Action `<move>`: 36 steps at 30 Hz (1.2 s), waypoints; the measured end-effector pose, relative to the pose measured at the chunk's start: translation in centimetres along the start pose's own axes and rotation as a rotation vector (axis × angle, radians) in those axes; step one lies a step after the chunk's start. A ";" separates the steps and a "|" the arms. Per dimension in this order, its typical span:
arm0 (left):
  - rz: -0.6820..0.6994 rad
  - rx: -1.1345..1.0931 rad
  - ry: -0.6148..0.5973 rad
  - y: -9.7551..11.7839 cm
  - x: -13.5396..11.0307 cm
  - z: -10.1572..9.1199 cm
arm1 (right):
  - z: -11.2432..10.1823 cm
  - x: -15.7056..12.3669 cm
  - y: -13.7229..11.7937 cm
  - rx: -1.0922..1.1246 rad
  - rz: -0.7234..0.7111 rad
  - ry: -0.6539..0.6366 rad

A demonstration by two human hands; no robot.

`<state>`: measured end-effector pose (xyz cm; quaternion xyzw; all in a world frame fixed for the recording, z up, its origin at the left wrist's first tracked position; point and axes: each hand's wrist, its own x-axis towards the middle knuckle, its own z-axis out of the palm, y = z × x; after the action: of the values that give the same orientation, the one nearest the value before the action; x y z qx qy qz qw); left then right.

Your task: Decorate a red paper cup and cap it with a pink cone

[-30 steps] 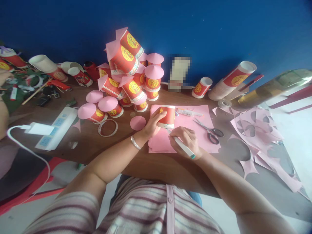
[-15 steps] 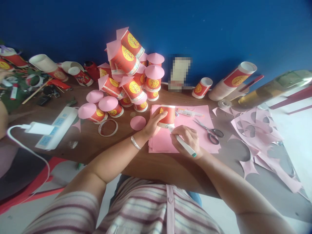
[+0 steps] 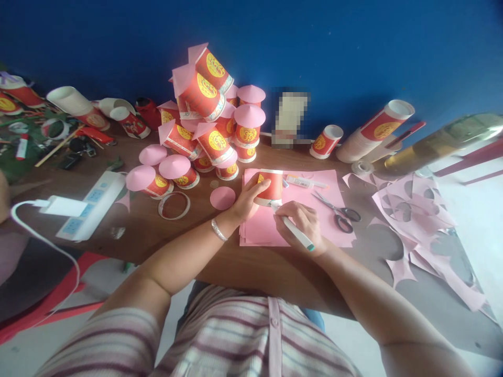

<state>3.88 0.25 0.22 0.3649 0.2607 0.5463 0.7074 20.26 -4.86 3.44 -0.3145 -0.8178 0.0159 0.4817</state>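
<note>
My left hand (image 3: 248,197) is wrapped round a red paper cup (image 3: 275,184) with a white bottom band, its thumb across the front. Between the fingers of my right hand (image 3: 301,222) is a white marker (image 3: 296,233) with a green end; its tip meets the cup's white band. Both hands are over a stack of pink paper (image 3: 255,233). Black-handled scissors (image 3: 340,212) and another marker (image 3: 301,181) lie on that paper, right of the cup. A pink paper disc (image 3: 222,198) rests beside my left wrist.
Several red cups with pink cone tops (image 3: 212,144) are piled at the back. A white power strip (image 3: 92,207) lies left, near a roll of tape (image 3: 174,206). Pink paper scraps (image 3: 416,209) cover the right side, before a stack of cups (image 3: 377,131).
The marker has shifted very slightly, its tip still at the cup's white band. A person's arm at the far left edge has drawn back a little.
</note>
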 end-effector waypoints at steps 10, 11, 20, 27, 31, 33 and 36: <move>0.002 0.025 0.007 0.1 0.1 0.0 | 0.4 -0.5 0.4 -0.092 0.039 0.022; 0.002 0.024 0.004 0.1 0.1 0.0 | 0.4 -0.5 0.3 -0.102 0.044 0.027; 0.009 0.038 -0.005 0.4 0.1 0.2 | -0.2 0.2 -0.1 -0.048 0.016 0.016; 0.013 0.068 -0.007 0.2 -0.1 0.1 | -0.2 0.3 -0.4 0.020 0.002 0.008; 0.011 0.084 0.017 -0.1 -0.1 -0.3 | 0.0 0.0 -0.3 0.012 0.002 0.011; 0.001 0.084 0.011 -0.2 -0.1 -0.3 | 0.1 0.0 -0.3 0.001 0.004 0.009; -0.008 0.088 0.000 0.0 -0.1 -0.1 | 0.1 -0.1 -0.2 -0.023 0.009 -0.007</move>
<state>3.74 0.17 0.16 0.3946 0.2858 0.5313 0.6930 20.09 -5.05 3.41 -0.3238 -0.8181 0.0099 0.4752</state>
